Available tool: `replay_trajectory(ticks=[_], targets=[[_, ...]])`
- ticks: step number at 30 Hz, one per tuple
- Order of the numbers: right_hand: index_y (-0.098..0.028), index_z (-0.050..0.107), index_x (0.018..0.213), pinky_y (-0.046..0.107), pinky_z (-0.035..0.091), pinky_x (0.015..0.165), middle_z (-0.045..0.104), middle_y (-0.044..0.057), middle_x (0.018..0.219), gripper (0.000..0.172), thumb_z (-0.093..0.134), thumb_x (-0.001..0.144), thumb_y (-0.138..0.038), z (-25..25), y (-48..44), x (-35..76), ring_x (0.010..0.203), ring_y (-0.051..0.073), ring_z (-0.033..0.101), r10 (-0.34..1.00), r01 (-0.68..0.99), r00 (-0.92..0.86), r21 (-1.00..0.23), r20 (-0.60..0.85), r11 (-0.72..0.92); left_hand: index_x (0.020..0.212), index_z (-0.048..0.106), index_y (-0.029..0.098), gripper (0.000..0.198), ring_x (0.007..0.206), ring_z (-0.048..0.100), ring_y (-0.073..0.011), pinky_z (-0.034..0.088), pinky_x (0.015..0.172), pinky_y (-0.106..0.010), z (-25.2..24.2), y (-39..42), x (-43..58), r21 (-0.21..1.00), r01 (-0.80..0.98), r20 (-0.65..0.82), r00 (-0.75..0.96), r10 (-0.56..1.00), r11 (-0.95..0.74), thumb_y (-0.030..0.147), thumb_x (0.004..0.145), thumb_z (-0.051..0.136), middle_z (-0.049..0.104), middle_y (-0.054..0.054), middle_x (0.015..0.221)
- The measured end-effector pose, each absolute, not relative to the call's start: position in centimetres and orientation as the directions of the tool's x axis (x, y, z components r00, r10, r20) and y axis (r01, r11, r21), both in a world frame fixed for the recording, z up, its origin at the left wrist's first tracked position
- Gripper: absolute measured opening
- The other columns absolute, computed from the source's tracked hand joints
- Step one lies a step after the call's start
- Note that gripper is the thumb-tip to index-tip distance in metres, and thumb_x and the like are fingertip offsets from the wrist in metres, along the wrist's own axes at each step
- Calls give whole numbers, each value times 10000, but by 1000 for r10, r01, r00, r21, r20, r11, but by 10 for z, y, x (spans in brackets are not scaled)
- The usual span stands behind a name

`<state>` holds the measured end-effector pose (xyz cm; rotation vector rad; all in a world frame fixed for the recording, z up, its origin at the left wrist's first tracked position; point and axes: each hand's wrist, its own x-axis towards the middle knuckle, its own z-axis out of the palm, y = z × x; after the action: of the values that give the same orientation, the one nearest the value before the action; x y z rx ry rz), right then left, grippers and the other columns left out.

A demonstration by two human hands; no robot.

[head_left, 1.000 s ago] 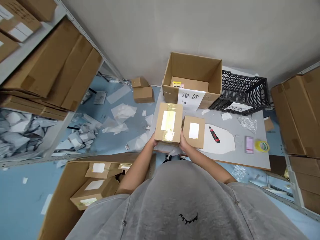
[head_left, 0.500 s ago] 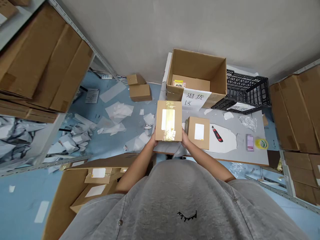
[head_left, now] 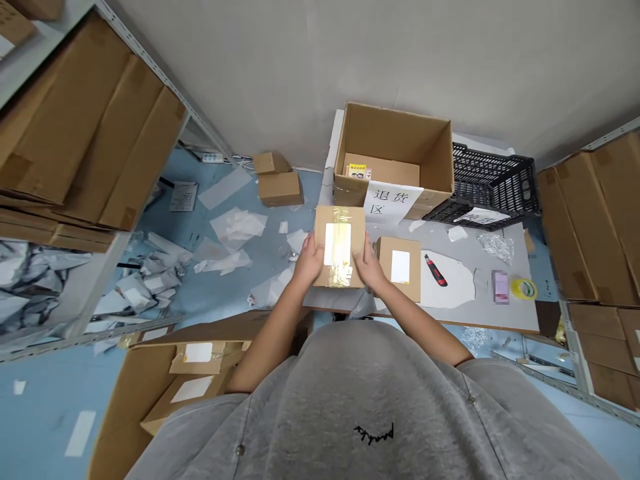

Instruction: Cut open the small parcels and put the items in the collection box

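Observation:
A small cardboard box (head_left: 340, 247) with a white label and yellowish tape sits between my hands, just above the near edge of the grey table. My left hand (head_left: 307, 261) grips its left side, and my right hand (head_left: 371, 265) grips its right side. Beside my right hand, a second cardboard box (head_left: 400, 268) with a white label lies on the table. A red-and-black utility knife (head_left: 435, 270) lies further right on a white sheet (head_left: 450, 283).
An open carton (head_left: 395, 150) with a paper sign (head_left: 393, 201) stands at the table's far end, beside a black plastic crate (head_left: 487, 183). A tape roll (head_left: 524, 289) lies at right. Shelves hold flattened cartons, and paper scraps litter the blue floor (head_left: 235, 287).
My hands have shifted further onto the box's face, and the box sits squarer in the view. The whole scene has moved slightly with my head.

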<state>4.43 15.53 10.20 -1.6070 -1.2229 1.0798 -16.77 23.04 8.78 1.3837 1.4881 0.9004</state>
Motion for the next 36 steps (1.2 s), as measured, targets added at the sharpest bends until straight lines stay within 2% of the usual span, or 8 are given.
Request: replay_trajectory(ticks=[4, 11, 15, 19, 22, 26, 30, 36], targets=[[-188, 41, 1831, 547, 48, 1434, 94, 73, 1890, 978, 518, 1081, -596, 107, 151, 29, 1754, 326, 62, 976, 371, 193, -913, -101, -168, 1688, 490, 189, 729, 1724, 182, -425, 184, 1395, -579, 115, 208, -141, 835, 538, 56, 129, 990, -117, 463, 1035, 664, 262, -163, 1851], [-166, 145, 1821, 595, 113, 1403, 105, 139, 1887, 779, 372, 1145, -481, 108, 149, 55, 1751, 316, 89, 987, 749, 158, -649, -19, -132, 1755, 360, 176, 679, 1746, 79, -392, 59, 1374, -719, 155, 207, -134, 512, 842, -12, 206, 978, -171, 390, 1115, 428, 184, -172, 1871], [-154, 244, 1798, 586, 133, 1387, 124, 166, 1882, 692, 349, 1155, -389, 93, 118, 130, 1750, 312, 63, 958, 861, 285, -431, -31, -270, 1726, 402, 180, 631, 1718, 234, -349, 224, 1391, -614, 168, 188, -107, 564, 760, 122, 311, 943, -323, 379, 1128, 416, 331, -178, 1820], [-71, 253, 1776, 579, 189, 1368, 99, 254, 1865, 757, 460, 1115, -375, 56, 79, 193, 1739, 374, 100, 858, 794, 438, -331, -269, -509, 1655, 500, 261, 552, 1583, 492, -280, 422, 1315, -471, 135, 142, -35, 741, 522, 121, 514, 849, -422, 364, 1114, 475, 523, -128, 1690], [-62, 122, 1801, 510, 269, 1355, 92, 263, 1863, 886, 518, 1087, -407, 30, 64, 217, 1717, 369, 217, 787, 726, 433, -348, -440, -594, 1634, 491, 168, 696, 1613, 453, -349, 402, 1316, -505, 84, 121, 18, 803, 584, -155, 397, 904, -119, 401, 1008, 686, 528, -207, 1675], [-132, 70, 1819, 491, 219, 1384, 45, 154, 1891, 931, 534, 1079, -452, 12, 57, 236, 1744, 335, 109, 869, 784, 302, -417, -392, -460, 1533, 548, 112, 644, 1447, 644, -348, 525, 1184, -449, 29, 121, 53, 726, 486, -585, 67, 808, 486, 458, 1018, 719, 681, -248, 1509], [-185, -25, 1825, 462, 307, 1363, 162, 126, 1882, 999, 558, 1060, -455, 3, 53, 257, 1718, 294, 245, 877, 665, 191, -598, -442, -446, 1480, 589, 142, 760, 1254, 756, -301, 597, 1066, -396, 13, 122, 62, 775, 359, -575, 55, 817, 521, 448, 869, 921, 741, -210, 1437], [-210, -58, 1823, 478, 256, 1390, 98, 121, 1890, 1130, 626, 1015, -606, -18, 43, 292, 1728, 251, 228, 882, 278, 121, -838, -455, -470, 1642, 495, 210, 969, 1417, 632, -371, 531, 1156, -490, 31, 120, 84, 614, 738, -448, 34, 893, 280, 422, 811, 948, 648, -192, 1569]])
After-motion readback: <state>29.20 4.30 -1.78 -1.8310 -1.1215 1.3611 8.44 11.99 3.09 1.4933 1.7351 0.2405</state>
